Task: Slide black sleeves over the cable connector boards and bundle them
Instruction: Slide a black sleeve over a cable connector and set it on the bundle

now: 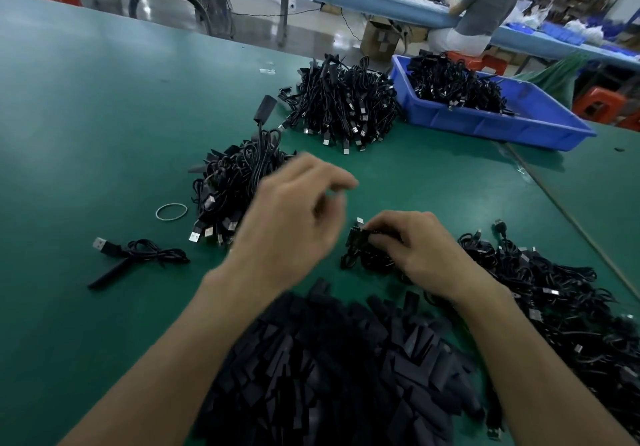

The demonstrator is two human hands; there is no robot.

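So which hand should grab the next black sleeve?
Probably the left hand: it looks empty and hovers near the sleeve pile, while the right hand is busy gripping the connector board.

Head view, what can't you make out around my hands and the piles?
Left hand: motion blur; whether its fingers pinch anything is unclear.
Board: mostly covered by the right hand gripping it; its cable is hidden beneath.
Sleeve pile: cut off by the bottom edge, partly behind both forearms.
Cable pile at right: cut off by the right edge.
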